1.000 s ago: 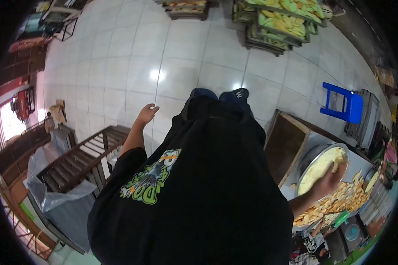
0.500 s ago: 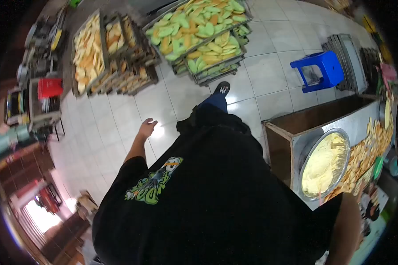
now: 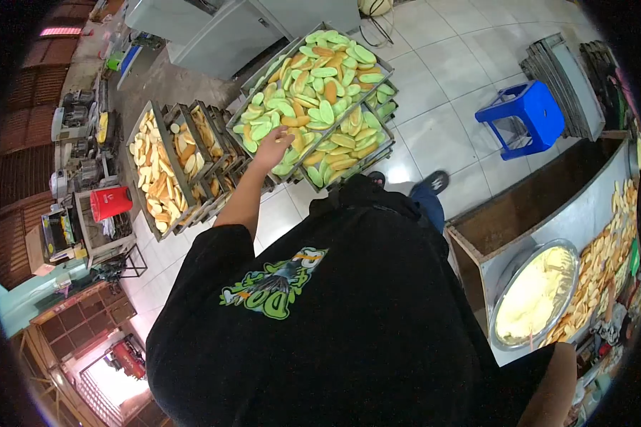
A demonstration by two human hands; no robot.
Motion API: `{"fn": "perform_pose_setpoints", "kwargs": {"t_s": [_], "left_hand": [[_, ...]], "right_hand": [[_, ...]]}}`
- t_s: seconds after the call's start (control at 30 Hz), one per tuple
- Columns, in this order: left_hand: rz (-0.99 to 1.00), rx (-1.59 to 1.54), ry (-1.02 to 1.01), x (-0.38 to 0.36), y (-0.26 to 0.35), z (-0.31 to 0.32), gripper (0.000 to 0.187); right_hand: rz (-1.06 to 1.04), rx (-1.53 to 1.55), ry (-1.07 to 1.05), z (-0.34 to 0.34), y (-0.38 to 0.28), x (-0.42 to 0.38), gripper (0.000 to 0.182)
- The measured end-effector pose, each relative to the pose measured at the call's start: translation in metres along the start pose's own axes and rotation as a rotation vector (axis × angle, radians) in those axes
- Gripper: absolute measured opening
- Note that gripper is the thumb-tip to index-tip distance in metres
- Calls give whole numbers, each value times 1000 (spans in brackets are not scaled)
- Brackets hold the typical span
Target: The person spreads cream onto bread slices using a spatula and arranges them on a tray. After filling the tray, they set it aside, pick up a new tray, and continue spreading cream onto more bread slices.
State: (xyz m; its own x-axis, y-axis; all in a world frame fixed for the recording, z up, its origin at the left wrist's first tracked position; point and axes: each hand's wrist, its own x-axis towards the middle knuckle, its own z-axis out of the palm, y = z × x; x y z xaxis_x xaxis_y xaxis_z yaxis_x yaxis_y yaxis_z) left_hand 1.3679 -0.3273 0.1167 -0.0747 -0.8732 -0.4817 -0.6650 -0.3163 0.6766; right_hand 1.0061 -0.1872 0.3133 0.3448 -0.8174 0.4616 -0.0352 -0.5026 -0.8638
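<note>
bread slices [image 3: 325,110] kinda piling up in trays [image 3: 357,166] ahead, another loaded tray stack [image 3: 169,153] sitting just left, stool [image 3: 530,117] standing off right, bowl [image 3: 564,306] of paste [image 3: 534,295] resting on the table [image 3: 506,260] closer in, more slices [image 3: 605,249] lying beside it

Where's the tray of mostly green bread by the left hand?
In the head view, the tray is above centre, with the left hand at its lower-left side. Trays of paler bread stand left of it; the blue stool is farther right.

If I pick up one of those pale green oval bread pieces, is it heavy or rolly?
A pale green oval bread piece is probably light, looking small beside the left hand. Being long, it might slide more than roll.
</note>
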Motion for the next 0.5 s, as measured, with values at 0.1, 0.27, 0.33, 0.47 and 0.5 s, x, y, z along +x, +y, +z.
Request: {"fn": "perform_pose_setpoints", "kwargs": {"t_s": [0.1, 0.27, 0.33, 0.47, 0.5], "left_hand": [[0, 80, -22, 18, 31, 32, 63], [-231, 187, -207, 28, 48, 128, 68], [-291, 217, -218, 8, 91, 137, 70], [-387, 272, -179, 23, 32, 150, 70], [-355, 299, -233, 29, 65, 181, 70]], "right_hand": [[-18, 41, -10, -44, 14, 0, 19], [-62, 45, -31, -139, 23, -19, 19], [-93, 36, -46, -167, 16, -27, 19], [-212, -1, -73, -215, -13, -37, 19], [-238, -22, -73, -245, -22, -47, 19]]}}
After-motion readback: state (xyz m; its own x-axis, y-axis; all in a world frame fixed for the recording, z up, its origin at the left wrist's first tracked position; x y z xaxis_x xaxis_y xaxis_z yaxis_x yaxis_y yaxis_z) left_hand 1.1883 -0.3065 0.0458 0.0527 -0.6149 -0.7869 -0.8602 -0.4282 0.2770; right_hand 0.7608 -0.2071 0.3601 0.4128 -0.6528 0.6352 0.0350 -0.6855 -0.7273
